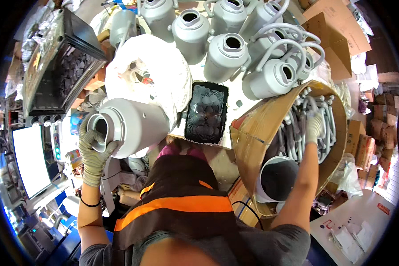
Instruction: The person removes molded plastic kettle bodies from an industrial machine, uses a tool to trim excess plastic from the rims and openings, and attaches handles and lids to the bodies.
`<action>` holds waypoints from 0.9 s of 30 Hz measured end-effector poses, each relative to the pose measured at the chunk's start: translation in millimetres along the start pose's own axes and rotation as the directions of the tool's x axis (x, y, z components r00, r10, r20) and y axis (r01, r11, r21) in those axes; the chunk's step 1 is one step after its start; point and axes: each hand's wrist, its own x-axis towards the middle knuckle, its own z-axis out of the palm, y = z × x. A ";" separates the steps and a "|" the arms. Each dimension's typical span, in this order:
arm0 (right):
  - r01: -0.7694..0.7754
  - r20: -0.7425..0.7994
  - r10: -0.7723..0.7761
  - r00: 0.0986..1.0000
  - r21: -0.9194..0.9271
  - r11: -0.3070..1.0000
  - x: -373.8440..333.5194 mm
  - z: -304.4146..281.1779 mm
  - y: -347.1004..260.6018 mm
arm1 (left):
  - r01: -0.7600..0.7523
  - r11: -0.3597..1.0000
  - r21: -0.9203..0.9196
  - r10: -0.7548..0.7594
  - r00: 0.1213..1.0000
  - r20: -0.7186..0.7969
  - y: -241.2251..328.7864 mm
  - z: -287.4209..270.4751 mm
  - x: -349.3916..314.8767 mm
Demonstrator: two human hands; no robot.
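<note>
My left hand (95,148), in a ribbed work glove, grips the neck rim of a grey plastic milk-can-shaped container (142,126). The can lies tilted with its mouth toward the left, fingers hooked over the opening. On the right, my gloved right hand (314,127) reaches into a large cardboard box (257,133) among several grey curved handles (295,131). Its fingers are partly lost among them, so I cannot tell whether they close on one. Between my hands, a black-edged tray (226,111) holds many small dark round caps (206,117).
Several grey cans (226,57) stand along the table's far side, some fitted with handles. A white sack (148,66) sits behind the held can. A grey bucket (277,179) is at the box's near side. A lit screen (29,159) stands at left.
</note>
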 end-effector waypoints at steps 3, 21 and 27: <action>0.270 -0.654 -0.017 0.756 0.287 0.919 -0.7 -25.5 47.7 | -0.006 1.000 -0.025 0.003 0.993 -0.115 -1.1 4.0 2.1; -0.719 0.505 -0.572 0.646 0.655 -0.234 -206.4 -37.7 -461.8 | -0.204 0.938 -0.282 0.158 0.971 -0.178 -31.9 9.5 -6.6; -0.558 0.583 -0.517 0.627 0.799 0.224 -216.4 10.1 -497.0 | -0.205 0.942 -0.267 0.162 0.971 -0.176 -47.5 16.0 -10.9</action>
